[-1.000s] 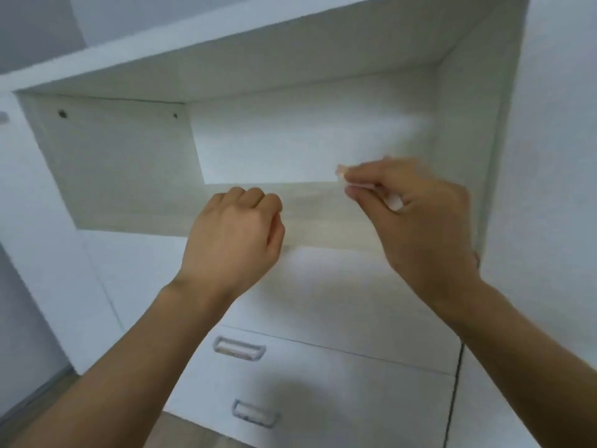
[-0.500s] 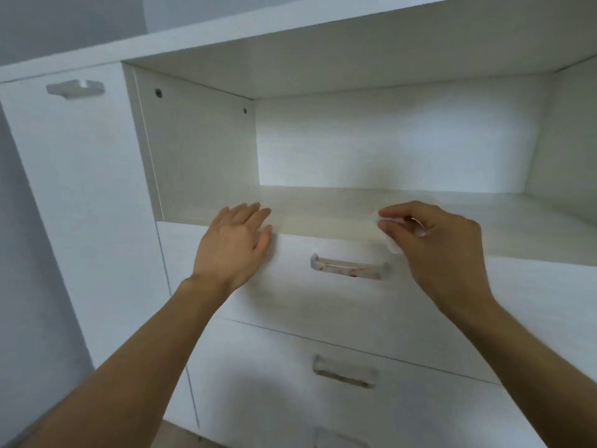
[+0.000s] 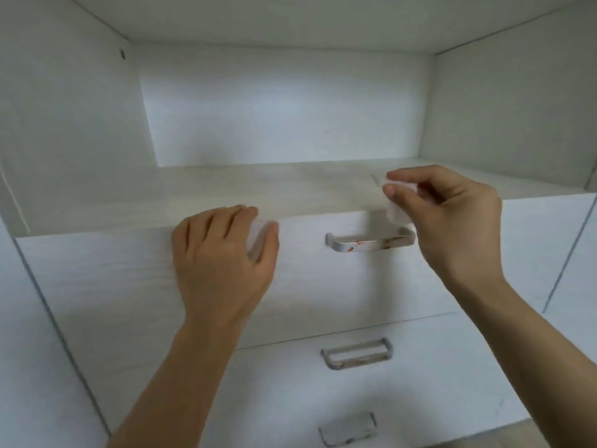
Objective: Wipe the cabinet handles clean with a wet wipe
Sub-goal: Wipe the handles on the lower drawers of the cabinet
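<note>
A white cabinet has three stacked drawers. The top drawer's silver handle [image 3: 365, 243] carries reddish smears. My right hand [image 3: 452, 221] pinches a folded white wet wipe [image 3: 395, 212] just above the handle's right end, which the hand and wipe partly hide. My left hand [image 3: 223, 257] rests flat with straight fingers on the top drawer front, left of the handle, fingertips at the shelf edge. The middle drawer's handle [image 3: 357, 353] shows faint reddish marks. The bottom drawer's handle [image 3: 347, 430] sits near the lower frame edge.
Above the drawers is an open shelf niche [image 3: 258, 185] with a pale wood-grain floor and white walls. A white side panel [image 3: 568, 253] stands at the right and another at the left. A strip of wooden floor shows at the bottom right corner.
My view has moved closer and centred on the drawers. My left hand opened from a fist and settled flat on the top drawer. My right hand brought the wipe over the top handle's right end.
</note>
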